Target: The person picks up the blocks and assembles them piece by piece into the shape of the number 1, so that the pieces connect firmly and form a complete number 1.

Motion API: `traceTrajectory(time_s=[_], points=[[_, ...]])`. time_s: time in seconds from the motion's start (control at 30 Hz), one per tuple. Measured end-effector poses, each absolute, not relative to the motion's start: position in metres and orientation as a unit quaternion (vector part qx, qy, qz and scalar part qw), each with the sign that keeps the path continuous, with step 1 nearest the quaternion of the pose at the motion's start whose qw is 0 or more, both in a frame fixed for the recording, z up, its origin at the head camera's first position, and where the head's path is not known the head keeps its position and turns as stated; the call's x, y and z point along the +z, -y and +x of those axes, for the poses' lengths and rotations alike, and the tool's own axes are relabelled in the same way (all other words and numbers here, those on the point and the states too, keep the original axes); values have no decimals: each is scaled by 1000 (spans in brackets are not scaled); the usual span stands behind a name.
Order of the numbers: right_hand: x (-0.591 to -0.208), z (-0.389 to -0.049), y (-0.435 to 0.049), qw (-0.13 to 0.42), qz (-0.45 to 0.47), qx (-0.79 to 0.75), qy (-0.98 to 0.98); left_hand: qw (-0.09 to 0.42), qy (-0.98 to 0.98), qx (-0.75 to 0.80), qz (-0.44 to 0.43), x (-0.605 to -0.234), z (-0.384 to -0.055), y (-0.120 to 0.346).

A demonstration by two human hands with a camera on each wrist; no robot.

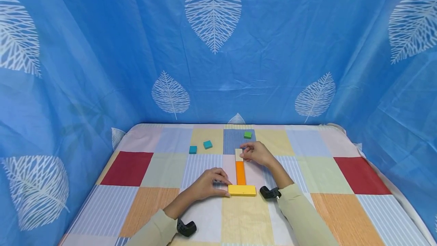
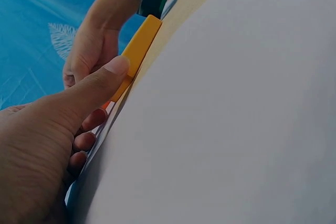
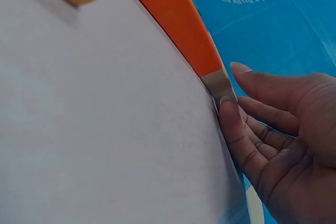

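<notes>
1. Pinching the left end of the yellow block (image 1: 242, 190) at lower centre, the left hand (image 1: 212, 185) has thumb and fingers clamped on it; a light, steady hold should serve best.
2. At centre, the right hand (image 1: 256, 154) bends thumb and forefinger about the upper right corner of the beige block (image 1: 239, 155); whether the thumb presses, I cannot tell. Pressure from the far end, straight down the frame, would probably tighten the joint.
3. Between them, the orange block (image 1: 240, 173) runs upward from the yellow one's middle to meet the beige one; a sideways nudge could skew this narrow column.
4. Above the right fingers sits a green block (image 1: 247, 135), best left unbumped; at upper left of the beige one lie two teal blocks (image 1: 207, 144), apart from both hands.
5. Underneath, the patchwork cloth (image 1: 164, 170) could ruck, so gentle sliding seems wise.
</notes>
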State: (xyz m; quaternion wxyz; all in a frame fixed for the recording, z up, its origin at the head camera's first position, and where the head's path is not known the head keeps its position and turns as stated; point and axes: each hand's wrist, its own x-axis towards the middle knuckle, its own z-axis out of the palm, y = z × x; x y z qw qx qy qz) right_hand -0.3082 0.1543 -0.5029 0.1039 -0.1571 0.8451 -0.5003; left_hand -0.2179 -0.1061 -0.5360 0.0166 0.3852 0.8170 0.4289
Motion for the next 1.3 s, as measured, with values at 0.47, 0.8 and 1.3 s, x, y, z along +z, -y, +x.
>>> traceTrajectory(time_s=[0.47,0.8,1.3], points=[[-499,-315,-159,41,-137,-484,-863,19,-817,432,380,-539,-213,105],[-491,-336,-170,-52,-107,-476,-871,21,-818,438,374,-538,-210,104],[-491,-361,-179,-37,-59,-462,-884,11,-818,424,388,-532,-214,107]])
